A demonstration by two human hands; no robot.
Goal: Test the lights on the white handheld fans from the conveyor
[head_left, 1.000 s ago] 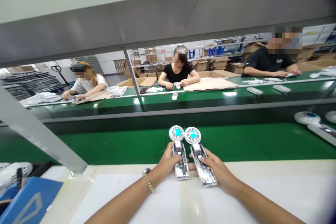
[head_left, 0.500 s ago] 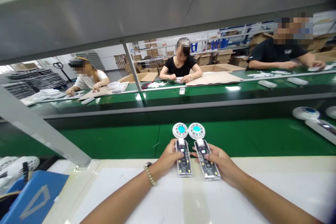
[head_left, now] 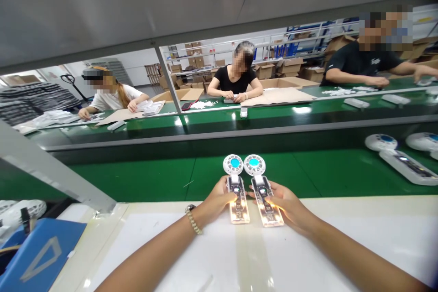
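Note:
My left hand (head_left: 218,200) grips a small handheld fan (head_left: 238,212) by its clear handle, the thumb resting on the front. A second, matching handheld fan (head_left: 270,215) is held in my right hand (head_left: 290,204), the thumb likewise on its face. Both have round white heads with bright blue centres, side by side and nearly touching. Dark circuit boards show through the handles, and warm yellow lights glow in their lower halves. The two fans are over the near edge of the white worktop (head_left: 164,255); fingers behind the handles are partly hidden.
More white fans (head_left: 407,166) lie on the green conveyor belt (head_left: 137,178) at right. A blue bin (head_left: 48,255) with white parts stands at left, near a slanted white post (head_left: 58,173). Several co-workers sit across the line; a grey shelf (head_left: 191,0) hangs overhead.
The lights in both handles have gone from small dots to a strong warm glow. My hands keep their grip. The fans on the belt at right appear further left.

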